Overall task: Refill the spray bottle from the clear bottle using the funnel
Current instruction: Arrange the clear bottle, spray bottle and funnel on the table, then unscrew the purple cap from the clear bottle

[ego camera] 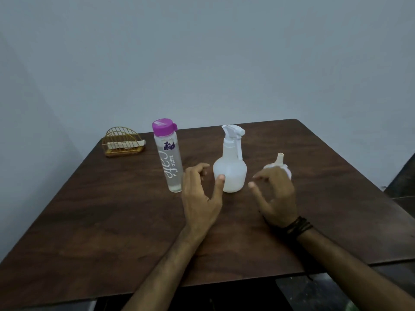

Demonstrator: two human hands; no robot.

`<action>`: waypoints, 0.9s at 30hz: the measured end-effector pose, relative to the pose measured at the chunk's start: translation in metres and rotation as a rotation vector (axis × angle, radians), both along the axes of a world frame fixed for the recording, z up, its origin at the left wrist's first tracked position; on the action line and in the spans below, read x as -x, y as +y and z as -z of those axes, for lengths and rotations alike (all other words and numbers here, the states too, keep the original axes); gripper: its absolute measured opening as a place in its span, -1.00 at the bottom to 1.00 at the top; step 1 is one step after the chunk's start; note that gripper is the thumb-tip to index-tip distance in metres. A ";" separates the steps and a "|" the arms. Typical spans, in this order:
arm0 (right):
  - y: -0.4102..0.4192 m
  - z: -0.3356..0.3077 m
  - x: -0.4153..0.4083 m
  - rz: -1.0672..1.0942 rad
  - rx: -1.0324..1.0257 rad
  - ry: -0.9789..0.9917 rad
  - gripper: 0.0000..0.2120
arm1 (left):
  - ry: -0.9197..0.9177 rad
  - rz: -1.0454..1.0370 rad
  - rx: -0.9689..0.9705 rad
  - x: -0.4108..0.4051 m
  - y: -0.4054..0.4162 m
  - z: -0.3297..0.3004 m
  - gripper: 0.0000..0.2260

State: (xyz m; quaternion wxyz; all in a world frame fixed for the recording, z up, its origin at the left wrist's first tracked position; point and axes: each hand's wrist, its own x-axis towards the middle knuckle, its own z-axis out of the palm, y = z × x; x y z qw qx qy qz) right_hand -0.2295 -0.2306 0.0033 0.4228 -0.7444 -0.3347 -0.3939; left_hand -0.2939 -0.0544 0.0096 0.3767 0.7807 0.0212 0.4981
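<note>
A white spray bottle [230, 167] with its trigger head on stands upright at the table's middle. To its left stands a tall clear bottle [168, 159] with a purple cap. A pale funnel [280, 163] lies upside down to the right, spout up, partly hidden behind my right hand. My left hand [201, 194] is just left of the spray bottle, fingers spread, thumb tip at the bottle's lower body. My right hand [277, 198] hovers to the bottle's right, fingers loosely spread, holding nothing.
A gold wire holder [122, 142] with a white item in it sits at the far left corner of the dark wooden table [112, 221]. A pale wall stands behind. The table's front edge lies near my forearms.
</note>
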 end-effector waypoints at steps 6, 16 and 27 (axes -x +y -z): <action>0.059 0.002 0.045 -0.324 0.136 0.073 -0.89 | -0.307 -0.274 0.031 0.008 0.043 -0.075 -0.69; 0.164 -0.002 0.021 -0.278 0.034 0.718 -0.10 | 0.540 0.016 -0.326 -0.017 0.130 -0.160 -0.51; 0.185 0.009 -0.004 -0.479 0.151 0.880 -0.32 | 0.928 0.232 -0.585 -0.025 0.151 -0.184 -0.56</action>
